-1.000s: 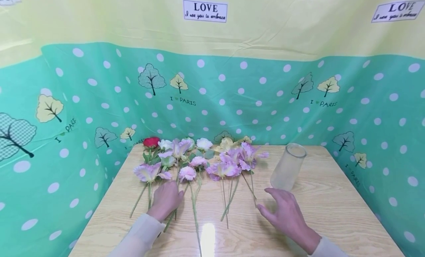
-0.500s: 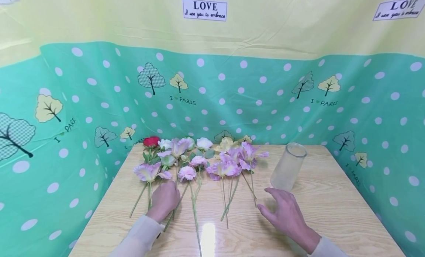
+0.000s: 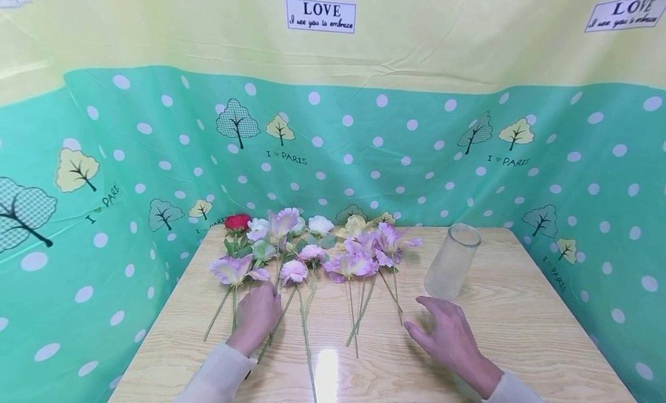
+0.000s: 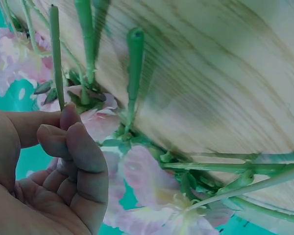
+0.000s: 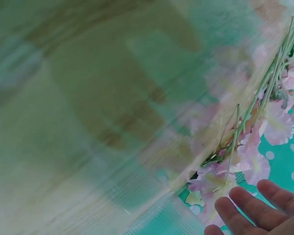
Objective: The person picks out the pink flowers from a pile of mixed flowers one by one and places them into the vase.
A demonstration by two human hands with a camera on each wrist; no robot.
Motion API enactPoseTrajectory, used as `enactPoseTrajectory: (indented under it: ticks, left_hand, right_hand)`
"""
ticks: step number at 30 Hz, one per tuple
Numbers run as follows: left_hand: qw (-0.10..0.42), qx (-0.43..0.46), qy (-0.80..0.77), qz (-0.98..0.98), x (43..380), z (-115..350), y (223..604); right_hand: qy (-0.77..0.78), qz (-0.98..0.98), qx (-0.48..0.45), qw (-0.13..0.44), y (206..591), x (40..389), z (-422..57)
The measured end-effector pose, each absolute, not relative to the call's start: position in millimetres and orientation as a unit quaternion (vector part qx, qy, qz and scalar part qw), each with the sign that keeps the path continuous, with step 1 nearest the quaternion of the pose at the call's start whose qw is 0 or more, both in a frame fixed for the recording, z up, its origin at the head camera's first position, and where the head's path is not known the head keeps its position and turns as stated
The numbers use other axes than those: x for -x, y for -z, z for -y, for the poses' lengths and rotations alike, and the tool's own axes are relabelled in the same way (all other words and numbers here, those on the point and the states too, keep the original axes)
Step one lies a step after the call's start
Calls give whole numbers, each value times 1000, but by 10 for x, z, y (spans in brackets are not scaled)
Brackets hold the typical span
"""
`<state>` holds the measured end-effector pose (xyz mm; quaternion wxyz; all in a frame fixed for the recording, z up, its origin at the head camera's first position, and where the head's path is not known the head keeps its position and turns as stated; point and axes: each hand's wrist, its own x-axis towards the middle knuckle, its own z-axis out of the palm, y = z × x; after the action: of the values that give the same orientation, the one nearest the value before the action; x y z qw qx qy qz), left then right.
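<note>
My left hand (image 3: 255, 315) pinches a thin green flower stem (image 4: 56, 54) between thumb and fingertips, as the left wrist view shows. The pale purple flower (image 3: 283, 222) beyond this hand appears to be on that stem. Close by lie another purple flower (image 3: 232, 270), a pink flower (image 3: 293, 272) and a red flower (image 3: 237, 222). With fingers spread and nothing in them, my right hand (image 3: 450, 338) hovers low over the table, just in front of a ribbed, see-through vase (image 3: 451, 264). The vase stands upright at the right.
More purple flowers (image 3: 352, 265) lie in the middle, stems toward me. White flowers (image 3: 319, 225) and a yellowish flower (image 3: 356, 225) are at the back of the wooden table (image 3: 525, 339). A green dotted curtain (image 3: 364, 143) encloses the table behind and at both sides.
The pale purple flower beyond my left hand has risen and shifted slightly. My left hand has moved a little to the left. My right hand and the vase stay put.
</note>
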<state>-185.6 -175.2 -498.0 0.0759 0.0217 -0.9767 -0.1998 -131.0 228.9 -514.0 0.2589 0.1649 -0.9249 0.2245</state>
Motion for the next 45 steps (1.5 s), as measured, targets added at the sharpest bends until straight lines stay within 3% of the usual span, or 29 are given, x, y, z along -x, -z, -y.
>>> enactPoseTrajectory:
  ticks: [19, 28, 35, 45]
  left_hand:
    - [207, 78, 252, 942, 1627, 1428, 4805]
    - [232, 125, 291, 920, 1566, 1226, 4823]
    - [264, 173, 312, 896, 1520, 1062, 4843]
    - [264, 209, 343, 877, 1493, 870, 4863]
  right_hand:
    - [-237, 927, -149, 252, 5141, 1262, -2277]
    - [-257, 933, -121, 223, 5096, 1241, -2267]
    - [-269, 924, -124, 243, 5075, 1243, -2245]
    - [-290, 915, -131, 250, 5010, 1264, -2219]
